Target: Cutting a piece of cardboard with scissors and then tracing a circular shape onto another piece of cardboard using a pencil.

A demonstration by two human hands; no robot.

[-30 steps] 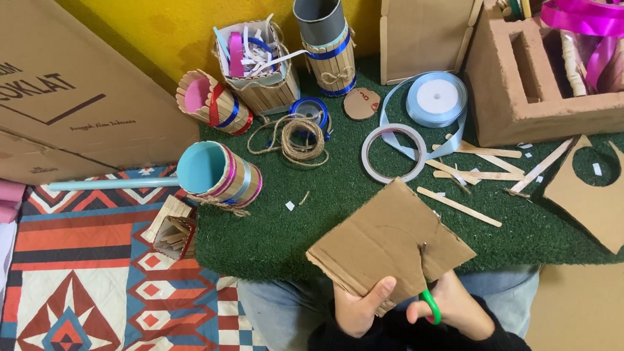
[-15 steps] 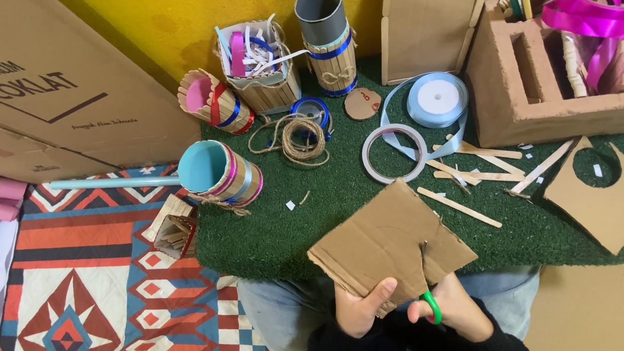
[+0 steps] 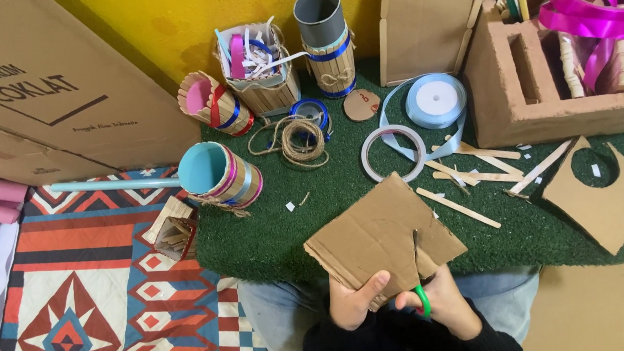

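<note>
My left hand [image 3: 354, 299] and right hand [image 3: 443, 304] are bare, with no rings or gloves. Black long sleeves of soft knit cloth reach down to my wrists, and faded light-blue denim jeans cover my legs.

Had single head camera only, worn high, looking steeply down over lap. Hands sat close at bottom edge; green mat [image 3: 272, 234] filled middle; yellow wall [image 3: 176, 19] lay farthest, along top. No second view to overlap.

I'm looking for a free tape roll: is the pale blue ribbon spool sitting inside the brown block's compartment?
No, the pale blue ribbon spool lies on the green turf mat, left of the brown block.
</note>
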